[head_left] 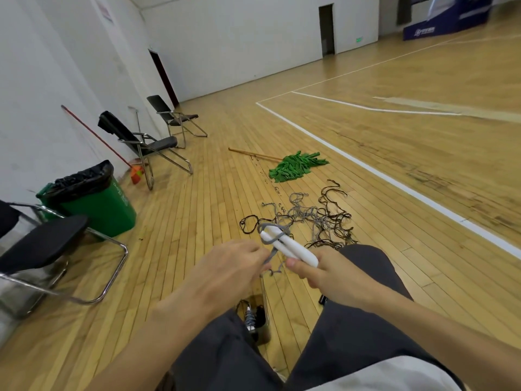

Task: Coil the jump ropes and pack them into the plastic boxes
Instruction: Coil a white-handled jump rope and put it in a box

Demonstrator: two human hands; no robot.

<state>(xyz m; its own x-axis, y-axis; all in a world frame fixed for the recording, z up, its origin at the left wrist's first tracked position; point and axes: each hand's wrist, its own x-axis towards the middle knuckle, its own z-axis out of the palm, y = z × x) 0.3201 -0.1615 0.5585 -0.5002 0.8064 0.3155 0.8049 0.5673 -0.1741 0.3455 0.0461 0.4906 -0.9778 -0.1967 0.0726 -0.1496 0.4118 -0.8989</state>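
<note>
Wooden gym flooring, marked with white court lines, spread out under a seated person whose knees framed the work. Two white handles [287, 248] lay side by side, and a grey cord [272, 239] was looped round their far ends, apparently to bind the pair into one bundle. The right hand [335, 277] gripped the near ends of the handles, thumb pressed on top, most likely to keep them parallel while the cord went round. The left hand [225, 270] had its fingers curled about the cord just below the handles, seemingly keeping the loop taut; its short loose end dangled between the two hands.

Down on the floor between the legs sat a clear plastic box [265, 328] with something wound and dark already inside, close by, so a finished bundle could be dropped straight in. Ahead of the knees, a tangle of ropes [313, 218], grey and dark, lay unsorted on the boards, so much of the task looked undone. Farther off lay a green mop [296, 166], and along the wall stood folding chairs [146, 139] and a green bin [95, 198].
</note>
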